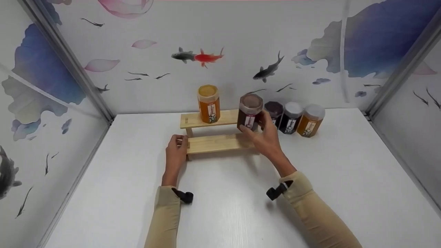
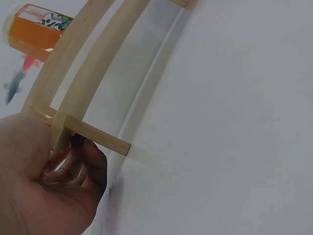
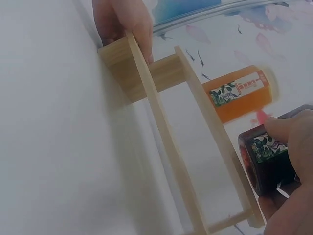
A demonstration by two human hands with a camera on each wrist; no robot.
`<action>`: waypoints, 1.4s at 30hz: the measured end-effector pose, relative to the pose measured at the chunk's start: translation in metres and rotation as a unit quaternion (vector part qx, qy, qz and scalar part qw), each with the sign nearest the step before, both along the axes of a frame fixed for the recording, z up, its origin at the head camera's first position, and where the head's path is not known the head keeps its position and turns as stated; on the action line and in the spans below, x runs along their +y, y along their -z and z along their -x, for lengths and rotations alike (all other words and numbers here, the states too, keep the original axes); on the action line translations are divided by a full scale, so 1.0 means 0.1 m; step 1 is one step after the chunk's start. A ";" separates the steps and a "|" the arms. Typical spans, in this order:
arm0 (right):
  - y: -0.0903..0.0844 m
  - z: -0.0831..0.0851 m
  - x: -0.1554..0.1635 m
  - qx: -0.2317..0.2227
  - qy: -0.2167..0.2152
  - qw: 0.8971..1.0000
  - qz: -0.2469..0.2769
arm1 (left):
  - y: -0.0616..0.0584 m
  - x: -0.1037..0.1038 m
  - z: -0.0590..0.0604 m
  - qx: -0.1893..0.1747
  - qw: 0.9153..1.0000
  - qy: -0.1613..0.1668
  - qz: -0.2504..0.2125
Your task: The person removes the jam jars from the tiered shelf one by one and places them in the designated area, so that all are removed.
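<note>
One orange-filled plastic jar stood on the two-tier wooden rack's top step; right hand gripped the dark red jar over that step, three jars waited alongside, left hand clasped the rack's end.

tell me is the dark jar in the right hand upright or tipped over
Upright. The dark jar, gripped by the right hand, has its lid on top and label vertical, at the wooden rack's upper step.

Pale bare wood rack, matt
</note>
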State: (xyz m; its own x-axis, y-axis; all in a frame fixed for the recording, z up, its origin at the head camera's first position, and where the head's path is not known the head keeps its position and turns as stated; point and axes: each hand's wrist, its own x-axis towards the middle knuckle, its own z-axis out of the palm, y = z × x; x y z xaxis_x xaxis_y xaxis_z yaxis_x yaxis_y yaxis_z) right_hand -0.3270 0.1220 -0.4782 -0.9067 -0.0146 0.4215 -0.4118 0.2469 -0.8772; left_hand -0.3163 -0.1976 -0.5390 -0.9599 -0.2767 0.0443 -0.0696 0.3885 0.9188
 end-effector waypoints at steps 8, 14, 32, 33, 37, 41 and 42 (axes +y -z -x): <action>0.12 -0.13 0.38 0.027 0.021 0.999 0.006 | 0.00 0.04 0.02 0.010 1.000 -0.004 0.008; 0.24 -0.20 0.63 0.014 0.038 0.999 -0.026 | 0.01 0.03 0.03 -0.001 1.000 -0.001 0.003; 0.57 -0.08 1.04 -0.138 0.057 0.986 -0.078 | 0.01 0.00 0.02 0.003 1.000 -0.003 0.010; 0.58 -0.07 1.06 -0.150 0.056 0.983 -0.092 | 0.00 0.00 0.02 0.004 1.000 -0.004 0.012; 0.59 -0.07 1.11 -0.173 0.066 0.975 -0.125 | 0.00 0.00 0.01 0.002 1.000 -0.004 0.020; 0.61 -0.06 1.12 -0.179 0.079 0.972 -0.130 | 0.01 0.01 0.01 -0.005 1.000 -0.005 0.015; 0.62 -0.06 1.12 -0.180 0.081 0.972 -0.130 | 0.01 0.01 0.01 -0.006 1.000 -0.005 0.013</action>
State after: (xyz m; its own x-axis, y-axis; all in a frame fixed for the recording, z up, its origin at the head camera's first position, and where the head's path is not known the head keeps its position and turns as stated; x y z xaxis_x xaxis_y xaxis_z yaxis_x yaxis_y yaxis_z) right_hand -0.3214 0.2337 -0.5403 -0.9939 0.0769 0.0787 -0.0280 0.5149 -0.8568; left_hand -0.3171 -0.1965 -0.5398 -0.9575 -0.2858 0.0396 -0.0853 0.4115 0.9074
